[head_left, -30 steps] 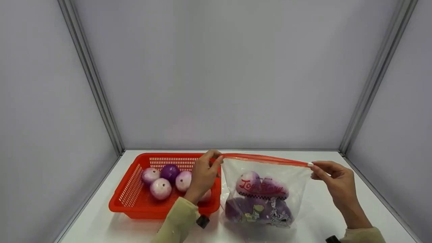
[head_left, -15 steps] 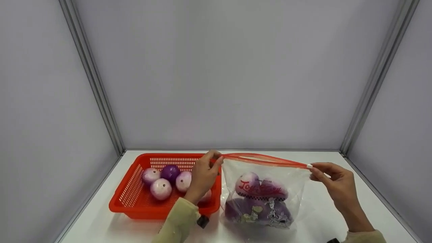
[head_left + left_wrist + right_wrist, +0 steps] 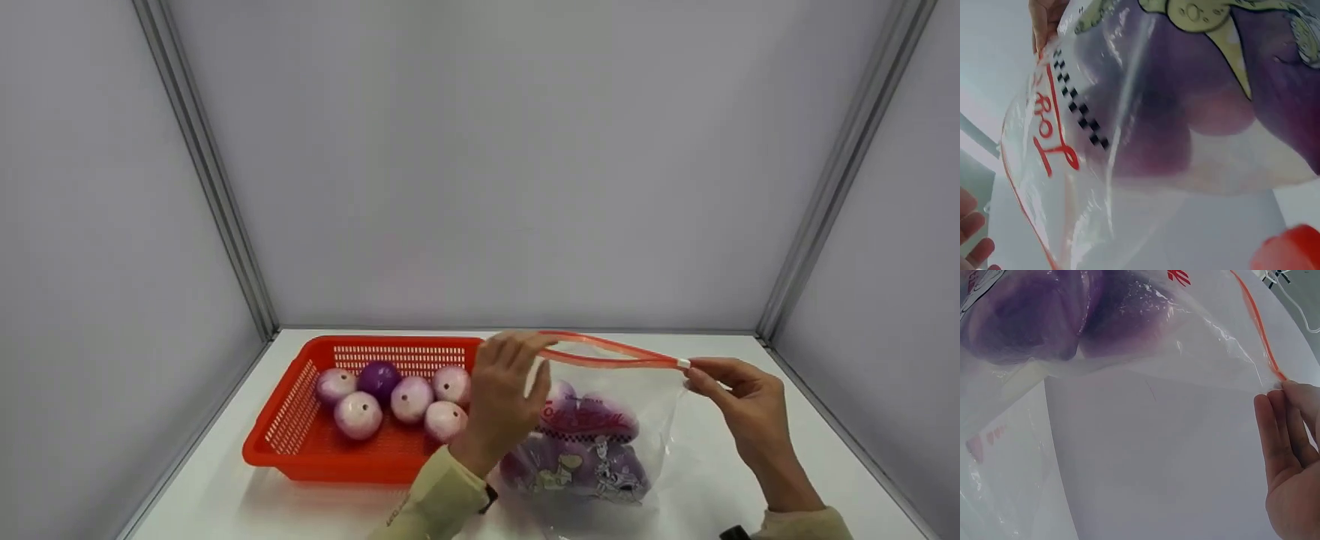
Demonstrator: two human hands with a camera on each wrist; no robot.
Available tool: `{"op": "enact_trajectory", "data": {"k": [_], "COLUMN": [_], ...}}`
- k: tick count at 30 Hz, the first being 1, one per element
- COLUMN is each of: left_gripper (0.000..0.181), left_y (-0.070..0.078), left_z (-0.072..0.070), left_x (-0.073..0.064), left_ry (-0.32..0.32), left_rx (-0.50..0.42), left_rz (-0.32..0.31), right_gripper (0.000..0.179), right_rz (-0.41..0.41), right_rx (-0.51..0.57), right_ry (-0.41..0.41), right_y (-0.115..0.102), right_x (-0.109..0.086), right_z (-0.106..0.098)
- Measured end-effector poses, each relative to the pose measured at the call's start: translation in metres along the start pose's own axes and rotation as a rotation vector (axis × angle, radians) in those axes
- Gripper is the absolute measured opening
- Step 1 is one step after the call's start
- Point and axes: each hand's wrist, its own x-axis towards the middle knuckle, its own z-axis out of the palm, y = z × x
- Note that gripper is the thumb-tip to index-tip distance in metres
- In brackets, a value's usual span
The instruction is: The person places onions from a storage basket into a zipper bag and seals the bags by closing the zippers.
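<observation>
A clear zip bag with an orange-red mouth and printed cartoon figures holds several purple-and-white round pieces; in the left wrist view they press against the printed plastic. My right hand pinches the mouth's right end at a white slider. The right wrist view also has that hand, thumb and fingertips meeting at the bag's corner. At the mouth's left side is my left hand, fingers extended and thumb apart. Its fingers show beside the bag in the left wrist view, with a gap between.
A red slotted basket stands left of the bag, holding several purple-and-white balls with small dark holes. Both rest on a white table enclosed by pale walls with grey metal corner posts.
My left hand has let go of the mouth's left end and moved right, its fingers loosening. The mouth has spread into a wider loop. My right hand stays almost still at the slider.
</observation>
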Motion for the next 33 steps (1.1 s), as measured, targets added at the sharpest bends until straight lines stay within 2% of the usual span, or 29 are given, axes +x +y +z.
{"op": "enact_trajectory", "data": {"k": [3,8,12,14,16,19,21,25,29,33], "left_gripper": [0.032,0.031,0.037,0.04,0.041,0.04,0.038,0.031,0.027,0.026], "left_y": [0.022,0.054,0.067,0.07,0.071,0.073,0.074,0.073,0.07,0.07], "left_z": [0.008,0.038,0.058,0.066,0.072,0.077,0.079,0.082,0.084,0.086], "left_x": [0.013,0.039,0.05,0.052,0.051,0.047,0.047,0.047,0.048,0.046], "left_ry": [-0.097,-0.333,-0.501,-0.554,-0.595,-0.631,-0.644,-0.608,-0.559,-0.562], "left_rx": [0.034,0.132,0.167,0.199,0.268,0.359,0.385,0.372,0.334,0.303], "left_rz": [0.117,0.22,0.236,0.224,0.221,0.212,0.201,0.186,0.176,0.167], "right_gripper": [0.019,0.02,0.023,0.023,0.023,0.023,0.023,0.024,0.022,0.02], "right_rz": [0.016,0.069,0.108,0.112,0.115,0.123,0.131,0.124,0.107,0.099], "right_rx": [0.051,0.078,0.021,0.002,-0.008,-0.033,-0.068,-0.128,-0.134,-0.113], "right_ry": [0.028,0.076,0.044,0.02,0.003,-0.01,-0.011,-0.023,-0.014,0.012], "right_y": [0.002,0.002,0.001,0.0,-0.001,-0.002,-0.004,-0.007,-0.006,-0.003], "right_x": [-0.001,0.0,0.001,0.001,0.0,-0.002,-0.002,-0.001,-0.001,-0.003], "right_z": [0.004,0.003,0.001,0.0,0.0,0.0,0.001,0.001,0.002,0.005]}}
